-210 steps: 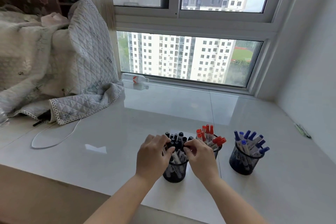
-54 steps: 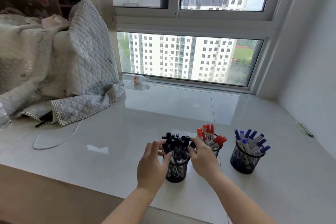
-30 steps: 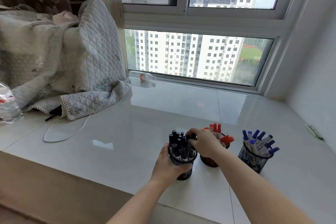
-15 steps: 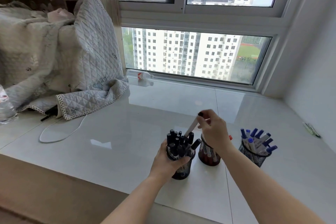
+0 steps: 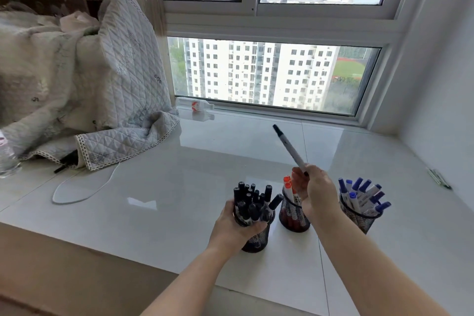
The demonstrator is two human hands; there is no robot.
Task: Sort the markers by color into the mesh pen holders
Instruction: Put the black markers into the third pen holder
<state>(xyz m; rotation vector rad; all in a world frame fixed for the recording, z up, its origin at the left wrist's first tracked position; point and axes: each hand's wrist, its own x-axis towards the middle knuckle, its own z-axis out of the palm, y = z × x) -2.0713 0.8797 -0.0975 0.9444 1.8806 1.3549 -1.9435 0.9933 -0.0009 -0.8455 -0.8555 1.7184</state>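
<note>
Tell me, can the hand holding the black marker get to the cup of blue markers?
Probably yes. The right hand hangs just left of the blue markers' holder, with nothing between them, but its fingers already grip a black marker.

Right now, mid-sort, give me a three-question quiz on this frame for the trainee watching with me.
1. True or false: the right hand holds a blue-capped marker.
2. Which holder does the left hand wrap its grip around? A) holder of black markers B) holder of red markers C) holder of blue markers
3. Fill in: the raised marker tilts with its cap pointing toward the ____.

Key
1. False: its cap is black.
2. A.
3. Window, up and to the left.
</note>
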